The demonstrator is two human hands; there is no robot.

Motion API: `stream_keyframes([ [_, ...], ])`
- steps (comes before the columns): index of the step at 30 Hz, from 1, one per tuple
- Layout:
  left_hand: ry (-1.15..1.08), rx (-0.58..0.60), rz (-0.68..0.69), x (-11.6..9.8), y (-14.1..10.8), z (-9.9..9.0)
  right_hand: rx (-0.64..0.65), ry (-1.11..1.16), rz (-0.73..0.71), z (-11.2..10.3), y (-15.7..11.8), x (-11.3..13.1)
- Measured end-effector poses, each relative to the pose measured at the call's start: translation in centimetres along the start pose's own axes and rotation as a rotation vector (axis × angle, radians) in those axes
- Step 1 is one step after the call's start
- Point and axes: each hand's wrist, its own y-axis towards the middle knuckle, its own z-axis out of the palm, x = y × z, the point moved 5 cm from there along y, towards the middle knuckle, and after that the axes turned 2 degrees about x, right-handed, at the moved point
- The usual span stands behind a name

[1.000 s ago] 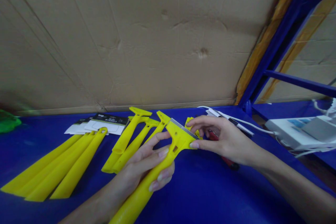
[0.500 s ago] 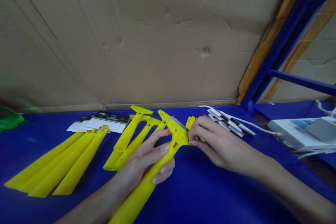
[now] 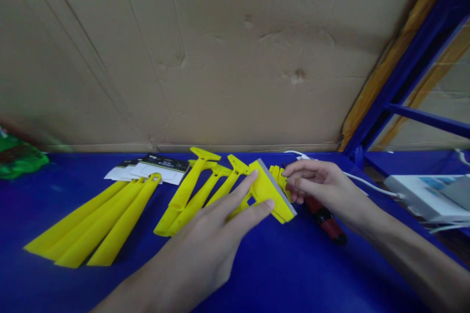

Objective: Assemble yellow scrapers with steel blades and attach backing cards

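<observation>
My left hand [image 3: 205, 234] grips a yellow scraper [image 3: 265, 190] by its wide head, index finger and thumb pressing on the near face. A thin metal blade [image 3: 276, 186] runs along the head's outer edge. Most of the scraper's handle is hidden behind this hand. Just right of the blade, my right hand [image 3: 319, 183] is closed in a pinch; whatever its fingertips hold is too small to make out. Below that hand shows a red and black tool handle [image 3: 328, 225], like a screwdriver's, partly covered by the fingers. Small yellow pieces [image 3: 278, 176] lie behind the right fingertips.
Several yellow scraper bodies [image 3: 194, 178] lie behind my left hand on the blue table [image 3: 257, 274]. Further left are several yellow handles [image 3: 110, 225] with black and white cards [image 3: 159, 168]. A white box with cables [image 3: 422, 198] is right; cardboard [image 3: 220, 58] stands behind.
The scraper has been turned over in my left hand, its head now tilted right. My right hand has moved off the head, and the red and black handle has come into view.
</observation>
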Motion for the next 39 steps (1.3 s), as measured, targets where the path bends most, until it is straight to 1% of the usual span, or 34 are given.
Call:
stream_keyframes([
  [2,0.262,0.104,0.14,-0.7,0.0,0.3,-0.012,0.012,0.022,0.1,0.0,-0.3],
  [4,0.407,0.174,0.201,-0.8,0.3,0.6,-0.008,0.028,0.064,0.2,0.0,-0.7],
  [6,0.492,0.2,0.235,-0.7,0.6,0.8,0.016,0.067,0.091,0.5,-0.1,-0.9],
  [9,0.558,0.191,0.288,-0.8,0.9,0.8,0.15,0.055,0.104,1.1,-0.3,-0.8],
  [12,0.572,0.174,0.311,-0.8,0.8,0.8,0.286,-0.005,0.154,1.5,-0.7,-0.8],
  [16,0.58,0.189,0.25,-0.2,0.8,0.9,0.362,-0.037,0.216,1.9,-1.2,-1.0],
  [18,0.58,0.216,0.219,0.1,0.9,1.1,0.365,-0.046,0.218,2.2,-1.2,-1.1],
  [21,0.567,0.216,0.213,0.2,0.7,1.2,0.343,-0.05,0.199,2.4,-1.3,-1.1],
  [26,0.561,0.159,0.216,0.2,0.2,1.1,0.298,-0.091,0.143,2.6,-1.5,-1.0],
  [33,0.545,0.087,0.226,0.2,0.1,0.9,0.268,-0.096,0.132,2.9,-1.5,-1.4],
  [39,0.533,0.137,0.205,0.7,0.0,1.2,0.287,-0.026,0.174,2.8,-1.5,-1.6],
])
